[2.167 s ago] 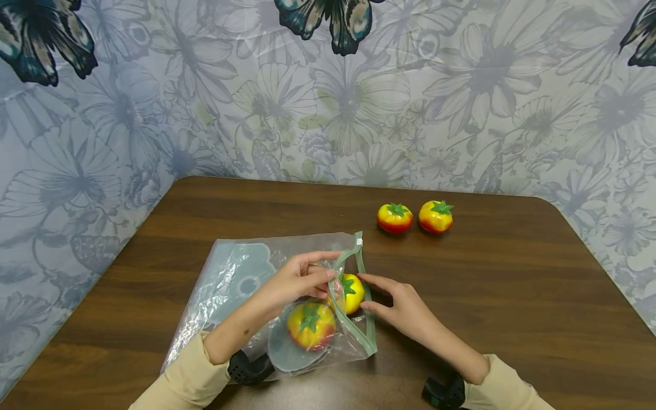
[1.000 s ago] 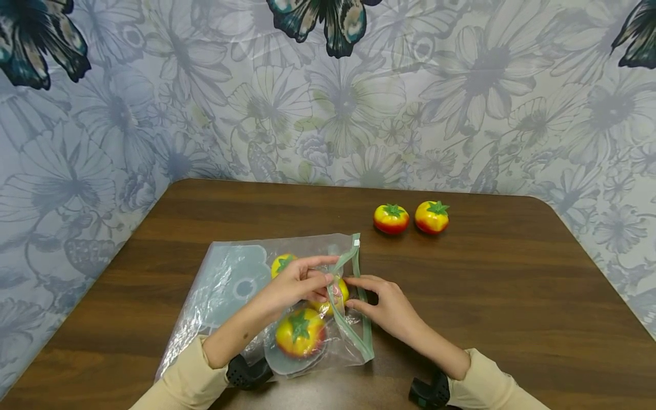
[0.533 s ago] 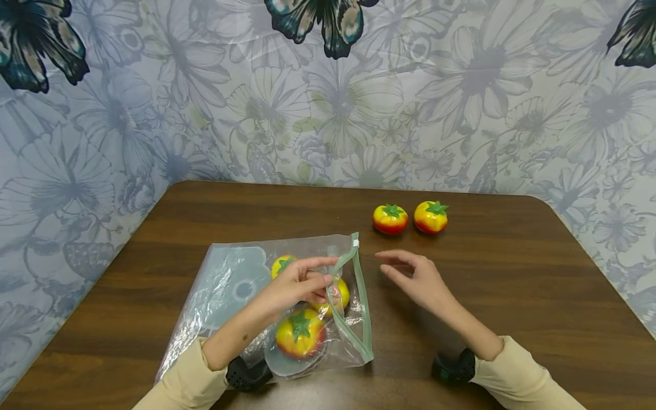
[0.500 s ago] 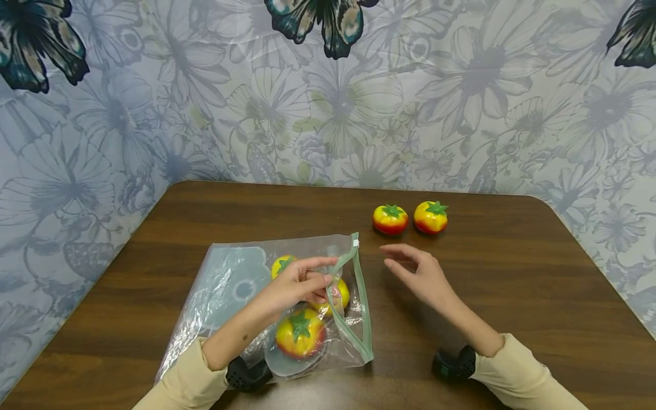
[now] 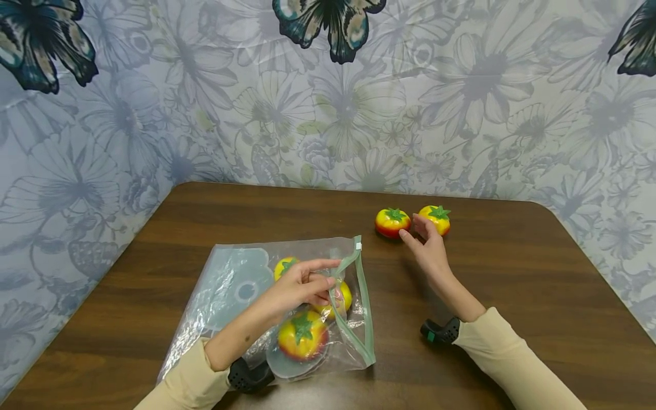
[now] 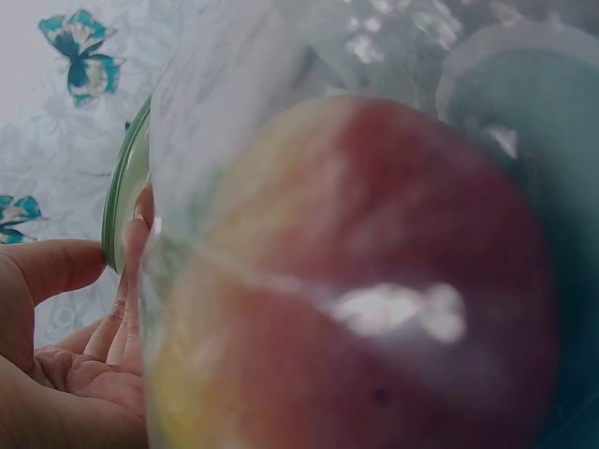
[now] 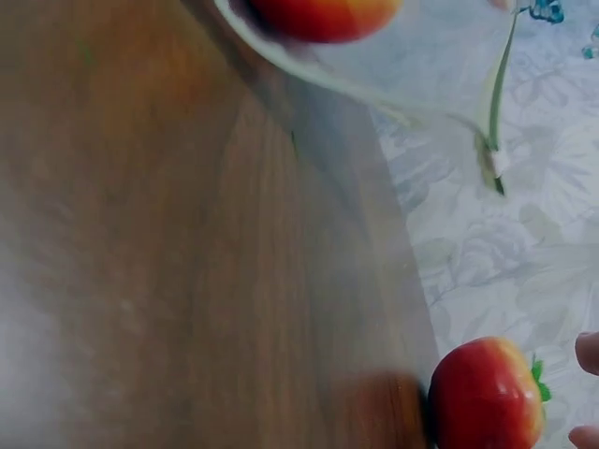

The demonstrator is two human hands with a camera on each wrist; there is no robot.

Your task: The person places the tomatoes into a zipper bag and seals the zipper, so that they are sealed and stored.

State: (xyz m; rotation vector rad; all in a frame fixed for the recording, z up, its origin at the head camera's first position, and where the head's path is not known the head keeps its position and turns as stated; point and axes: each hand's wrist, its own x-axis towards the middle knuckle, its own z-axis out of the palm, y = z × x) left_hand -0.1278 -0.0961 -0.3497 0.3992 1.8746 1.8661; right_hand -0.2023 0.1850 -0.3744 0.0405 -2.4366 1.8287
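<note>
My left hand [image 5: 302,285] pinches the green zip edge [image 5: 367,319] of a clear plastic zip bag [image 5: 318,246], holding its mouth apart. Inside lie three yellow-red tomatoes: one in front [image 5: 302,337], one by the mouth [image 5: 345,296], one farther back [image 5: 285,266], partly behind the hand. The left wrist view is mostly filled by a tomato [image 6: 374,253] seen through plastic. My right hand [image 5: 431,250] reaches two loose tomatoes, the left one [image 5: 392,223] and the right one [image 5: 442,220]. Its thumb and fingers are spread apart; contact with either is unclear.
The brown wooden table [image 5: 502,273] has its far edge just behind the loose tomatoes. A floral wall covering [image 5: 451,114] with butterflies rises beyond. A pale blue flower shape [image 5: 241,279] shows on the bag. Black bands with devices sit on both wrists.
A tomato by the bag mouth went deeper inside, and my right hand let go of it. That hand has since moved up and right to the loose tomatoes. My left hand keeps its pinch.
</note>
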